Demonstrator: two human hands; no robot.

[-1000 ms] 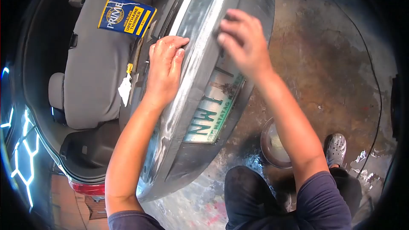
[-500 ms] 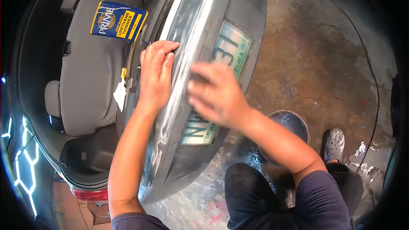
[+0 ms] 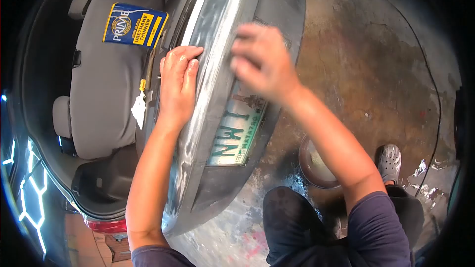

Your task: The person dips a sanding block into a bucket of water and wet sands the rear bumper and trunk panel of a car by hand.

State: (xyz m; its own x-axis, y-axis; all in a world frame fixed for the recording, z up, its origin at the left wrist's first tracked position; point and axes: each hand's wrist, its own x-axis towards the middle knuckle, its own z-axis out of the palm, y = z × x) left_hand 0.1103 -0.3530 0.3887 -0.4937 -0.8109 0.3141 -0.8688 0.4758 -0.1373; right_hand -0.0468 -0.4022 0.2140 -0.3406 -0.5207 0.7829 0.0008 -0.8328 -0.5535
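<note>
A grey car trunk lid (image 3: pixel 213 89) with a bright, scuffed metallic edge runs from top to lower centre. My left hand (image 3: pixel 178 81) rests on its upper edge, fingers curled and pressed together; anything beneath them is hidden. Over the lid's rear face, just right of the bright strip, my right hand (image 3: pixel 264 62) is blurred with bent fingers; a dark patch shows between them, too smeared to identify. Below that hand the green and white licence plate (image 3: pixel 232 133) is partly covered. A blue and yellow thinner can (image 3: pixel 134 25) lies left of the lid.
Grey seat backs (image 3: pixel 111 69) fill the left side. A white rag-like piece (image 3: pixel 139 110) with a yellow end hangs by the lid's inner edge. A round bucket (image 3: pixel 316 163) stands on the wet floor (image 3: pixel 366 89), near a grey clog (image 3: pixel 390 163). A black cable runs along the right.
My right hand swept down along the lid, then back up. My left hand stays on the edge. The whole view has shifted slightly.
</note>
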